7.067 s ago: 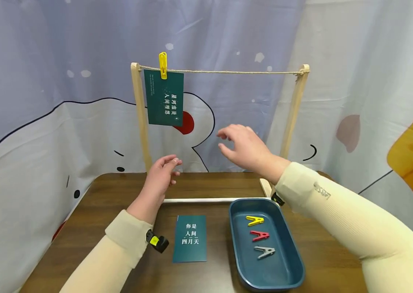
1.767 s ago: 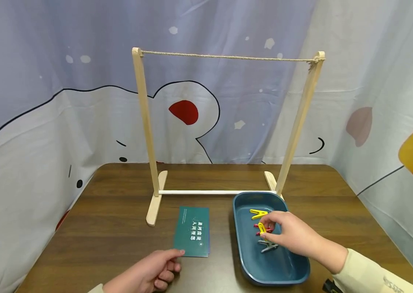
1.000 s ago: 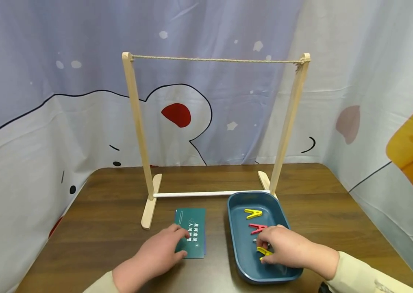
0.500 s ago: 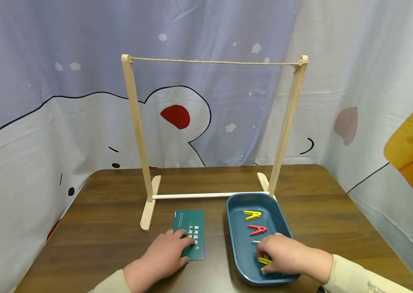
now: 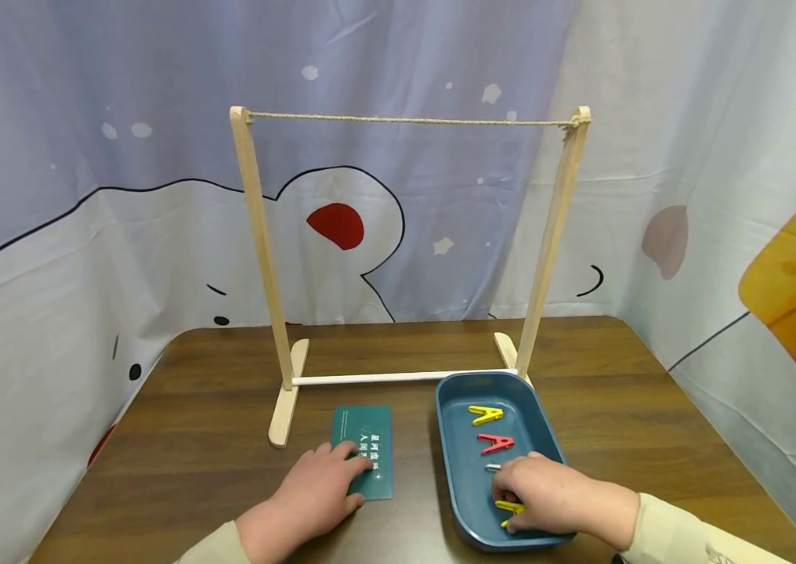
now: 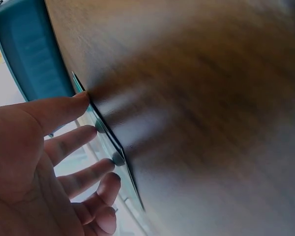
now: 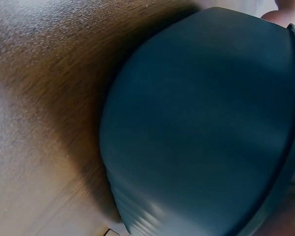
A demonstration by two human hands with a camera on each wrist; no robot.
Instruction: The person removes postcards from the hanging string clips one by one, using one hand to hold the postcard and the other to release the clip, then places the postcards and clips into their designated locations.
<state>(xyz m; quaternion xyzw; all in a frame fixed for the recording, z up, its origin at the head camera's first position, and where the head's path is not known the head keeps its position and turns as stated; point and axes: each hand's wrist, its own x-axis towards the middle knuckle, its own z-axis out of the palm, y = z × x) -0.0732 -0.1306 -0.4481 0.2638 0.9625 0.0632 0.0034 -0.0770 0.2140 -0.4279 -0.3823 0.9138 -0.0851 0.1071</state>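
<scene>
My left hand (image 5: 316,487) rests on a dark green postcard (image 5: 370,421) with white characters, which lies on the table. In the left wrist view its fingertips touch the card's face and the thumb (image 6: 64,108) is at the card's edge. A bluish edge of another card shows beneath, on the right. Low inside the blue bin (image 5: 449,478), my right hand (image 5: 546,492) pinches a yellow clothespin (image 5: 508,507) near the bin's floor. The right wrist view shows the bin's outer wall (image 7: 196,118) and little of the hand.
Another yellow clothespin (image 5: 486,414) and a red clothespin (image 5: 496,443) lie in the bin; a grey clothespin (image 5: 493,468) is mostly hidden by the right hand. Behind stands a wooden frame (image 5: 264,251) with a cord (image 5: 405,120) across its top. A printed curtain (image 5: 454,274) hangs beyond the table.
The card and yellow clothespin that hung on the cord have come down, the card onto the other card. The right hand has lowered the clothespin towards the bin's front; the left hand has flattened onto the cards.
</scene>
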